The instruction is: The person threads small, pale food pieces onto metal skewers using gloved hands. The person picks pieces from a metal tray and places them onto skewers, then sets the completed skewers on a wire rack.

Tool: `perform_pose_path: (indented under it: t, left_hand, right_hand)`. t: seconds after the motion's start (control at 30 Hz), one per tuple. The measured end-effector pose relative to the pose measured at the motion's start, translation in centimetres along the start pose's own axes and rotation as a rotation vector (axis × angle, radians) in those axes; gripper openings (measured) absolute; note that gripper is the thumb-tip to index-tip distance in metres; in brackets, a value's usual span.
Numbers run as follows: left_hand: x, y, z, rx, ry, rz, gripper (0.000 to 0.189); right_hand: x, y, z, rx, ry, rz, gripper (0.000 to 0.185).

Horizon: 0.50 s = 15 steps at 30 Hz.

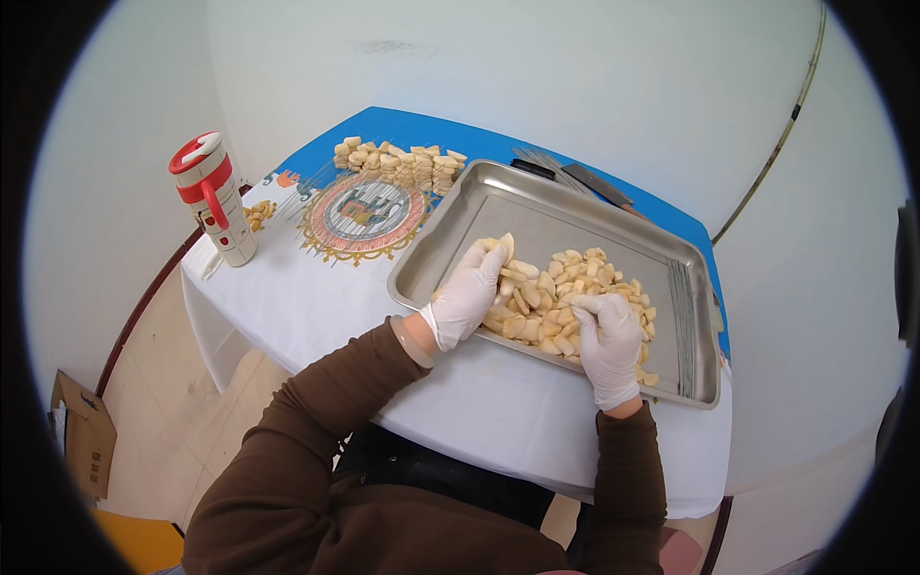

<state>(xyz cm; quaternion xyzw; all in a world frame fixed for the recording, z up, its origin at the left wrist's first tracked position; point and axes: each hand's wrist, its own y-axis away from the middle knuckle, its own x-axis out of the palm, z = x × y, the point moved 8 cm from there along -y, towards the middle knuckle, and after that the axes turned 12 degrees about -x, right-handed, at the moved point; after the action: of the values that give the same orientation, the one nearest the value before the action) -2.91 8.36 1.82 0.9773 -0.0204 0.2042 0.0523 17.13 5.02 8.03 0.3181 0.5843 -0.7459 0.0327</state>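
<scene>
My left hand (471, 287), in a thin white glove, holds pale sliced food pieces (508, 248) over the near left part of a metal tray (474, 215). Over the heap of pale slices (550, 316) is my right hand (611, 341), also gloved, with thumb and fingertips pinched together. Whether a slice or something thin sits between those fingertips cannot be made out. A bundle of thin metal skewers (683, 327) lies along the tray's right side.
Behind the tray's left corner, loaded skewers (399, 164) are stacked with slices. A lidded red-and-white tumbler (215, 201) stands left, beside small yellowish pieces (260, 213). A cleaver (596, 185) and more skewers (550, 167) lie beyond the tray. A cardboard box (85, 435) rests on the floor.
</scene>
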Motion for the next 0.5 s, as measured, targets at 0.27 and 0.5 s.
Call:
perform_pose_path:
  t: [0.27, 0.5]
  left_hand:
    - [1.1, 0.7, 0.2, -0.072, 0.108, 0.052, 0.028]
    - [1.4, 1.4, 0.1, -0.119, 0.228, 0.06, 0.02]
  right_hand:
    - [0.3, 0.1, -0.1, 0.036, -0.047, 0.001, 0.013]
    - [0.3, 0.3, -0.1, 0.057, -0.064, -0.011, 0.013]
